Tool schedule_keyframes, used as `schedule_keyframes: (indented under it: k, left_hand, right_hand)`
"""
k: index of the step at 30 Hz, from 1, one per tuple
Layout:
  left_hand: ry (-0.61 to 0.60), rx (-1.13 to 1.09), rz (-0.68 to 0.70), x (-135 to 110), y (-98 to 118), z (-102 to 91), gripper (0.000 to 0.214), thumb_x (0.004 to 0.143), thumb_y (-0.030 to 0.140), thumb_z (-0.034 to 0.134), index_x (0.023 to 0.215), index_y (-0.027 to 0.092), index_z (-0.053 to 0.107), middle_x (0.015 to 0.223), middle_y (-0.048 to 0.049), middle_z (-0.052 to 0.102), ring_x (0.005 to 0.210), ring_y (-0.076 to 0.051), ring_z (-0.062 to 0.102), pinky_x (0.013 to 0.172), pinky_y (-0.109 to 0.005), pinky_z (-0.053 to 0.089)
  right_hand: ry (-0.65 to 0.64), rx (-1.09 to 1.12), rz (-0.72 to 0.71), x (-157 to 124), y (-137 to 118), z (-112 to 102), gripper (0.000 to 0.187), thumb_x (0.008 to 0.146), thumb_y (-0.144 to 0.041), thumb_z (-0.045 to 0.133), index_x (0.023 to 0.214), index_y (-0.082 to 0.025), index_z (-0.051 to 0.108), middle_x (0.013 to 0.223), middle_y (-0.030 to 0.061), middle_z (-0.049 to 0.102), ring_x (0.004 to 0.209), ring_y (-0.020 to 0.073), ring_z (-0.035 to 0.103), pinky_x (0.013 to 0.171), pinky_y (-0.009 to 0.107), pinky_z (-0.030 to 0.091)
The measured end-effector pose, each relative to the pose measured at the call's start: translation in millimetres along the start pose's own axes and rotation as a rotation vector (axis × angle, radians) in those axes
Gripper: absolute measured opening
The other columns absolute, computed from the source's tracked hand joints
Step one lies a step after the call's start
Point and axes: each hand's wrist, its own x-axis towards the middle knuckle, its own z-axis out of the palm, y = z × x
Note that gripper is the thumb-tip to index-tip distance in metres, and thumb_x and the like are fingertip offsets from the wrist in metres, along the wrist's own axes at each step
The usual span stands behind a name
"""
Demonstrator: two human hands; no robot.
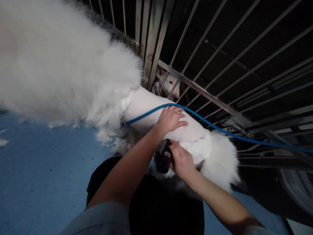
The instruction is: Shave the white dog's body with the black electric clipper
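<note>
A large white dog [193, 125] stands across the view, its back and side clipped short while the neck, chest and rear keep long fluffy fur. My left hand [171, 119] rests flat on the clipped back, fingers spread. Lower on the flank, my right hand [182, 160] grips black hair clippers [164, 158]; their blade end is hidden against the dog's side. From the dog's front, a blue leash [195, 113] passes over its back beside my left fingertips and runs off to the right.
A metal cage [200, 86] with bars stands right behind the dog, and another white animal's head [171, 85] shows behind them. The blue table or floor surface [49, 169] at left carries loose tufts of white fur [3, 142]. A dark rounded object lies at the lower right.
</note>
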Motion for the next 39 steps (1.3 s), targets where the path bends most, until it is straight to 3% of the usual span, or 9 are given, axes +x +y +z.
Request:
schedule_keyframes:
  k: [6, 11, 15, 20, 23, 26, 30, 33, 39]
  left_hand:
    - [0.013, 0.008, -0.004, -1, 2, -0.6, 0.033, 0.086, 0.051, 0.066, 0.106, 0.027, 0.075, 0.120, -0.0001, 0.068, 0.112, -0.023, 0.056, 0.097, -0.037, 0.036]
    - [0.047, 0.013, -0.005, -3, 0, 1.1, 0.030, 0.085, 0.050, 0.068, 0.104, 0.027, 0.076, 0.117, 0.0008, 0.069, 0.109, -0.022, 0.057, 0.096, -0.037, 0.037]
    - [0.055, 0.019, -0.011, -4, 0, 3.1, 0.029, 0.086, 0.049, 0.066, 0.103, 0.028, 0.076, 0.117, 0.0006, 0.070, 0.109, -0.022, 0.057, 0.096, -0.037, 0.037]
    - [0.049, 0.033, -0.011, -7, 2, 0.7, 0.030, 0.088, 0.048, 0.064, 0.108, 0.028, 0.074, 0.119, 0.0006, 0.069, 0.111, -0.023, 0.057, 0.097, -0.038, 0.037]
    - [-0.001, 0.028, -0.007, -10, 10, -3.1, 0.036, 0.088, 0.052, 0.061, 0.113, 0.028, 0.072, 0.126, -0.0008, 0.066, 0.114, -0.024, 0.055, 0.100, -0.039, 0.036]
    - [-0.058, 0.029, -0.016, -13, 24, -5.9, 0.051, 0.086, 0.063, 0.055, 0.116, 0.024, 0.070, 0.133, -0.0055, 0.062, 0.120, -0.028, 0.053, 0.102, -0.044, 0.035]
    - [-0.044, 0.093, -0.041, -14, 33, -5.1, 0.055, 0.084, 0.062, 0.057, 0.116, 0.019, 0.069, 0.131, -0.0100, 0.062, 0.120, -0.032, 0.052, 0.102, -0.047, 0.035]
    - [-0.045, 0.088, -0.034, -12, 33, -2.7, 0.049, 0.084, 0.059, 0.059, 0.112, 0.020, 0.070, 0.128, -0.0098, 0.064, 0.117, -0.031, 0.053, 0.099, -0.047, 0.037]
    - [-0.029, 0.064, -0.052, -6, 34, -0.6, 0.037, 0.083, 0.047, 0.061, 0.110, 0.022, 0.071, 0.129, -0.0070, 0.064, 0.119, -0.030, 0.051, 0.102, -0.046, 0.034]
  right_hand:
    - [0.179, 0.053, 0.025, 0, 1, 6, 0.033, 0.086, -0.017, 0.053, 0.119, -0.017, 0.051, 0.119, 0.0158, 0.067, 0.106, 0.0248, 0.068, 0.079, 0.036, 0.061]
    - [-0.036, 0.010, -0.038, 6, -2, 4, 0.030, 0.087, -0.021, 0.050, 0.115, -0.012, 0.054, 0.114, 0.0197, 0.068, 0.091, 0.0258, 0.071, 0.072, 0.036, 0.062]
    - [0.016, 0.041, 0.052, 8, 0, -4, 0.032, 0.086, -0.022, 0.051, 0.118, -0.017, 0.052, 0.119, 0.0153, 0.066, 0.107, 0.0252, 0.067, 0.083, 0.037, 0.060]
    - [-0.217, 0.114, 0.017, 7, -1, -9, 0.033, 0.086, -0.025, 0.054, 0.117, -0.015, 0.053, 0.122, 0.0190, 0.065, 0.094, 0.0272, 0.071, 0.075, 0.040, 0.061]
    - [-0.044, 0.328, 0.109, 5, 9, -33, 0.039, 0.087, -0.030, 0.060, 0.123, -0.020, 0.050, 0.123, 0.0146, 0.065, 0.109, 0.0261, 0.067, 0.089, 0.041, 0.058]
    - [0.136, 0.363, 0.294, 11, 31, -67, 0.032, 0.089, -0.036, 0.060, 0.117, -0.021, 0.056, 0.114, 0.0121, 0.069, 0.105, 0.0268, 0.068, 0.091, 0.043, 0.055]
    - [-0.107, 0.301, 0.406, 27, 50, -93, 0.028, 0.090, -0.043, 0.056, 0.102, -0.019, 0.066, 0.093, 0.0089, 0.073, 0.082, 0.0255, 0.069, 0.072, 0.038, 0.055]
    - [-0.263, 0.200, 0.419, 35, 46, -95, 0.038, 0.087, -0.049, 0.056, 0.108, -0.018, 0.063, 0.089, 0.0096, 0.072, 0.077, 0.0272, 0.068, 0.069, 0.039, 0.052]
    - [-0.181, 0.018, 0.528, 41, 35, -89, 0.050, 0.084, -0.055, 0.054, 0.114, -0.016, 0.053, 0.090, 0.0130, 0.072, 0.074, 0.0293, 0.067, 0.062, 0.036, 0.047]
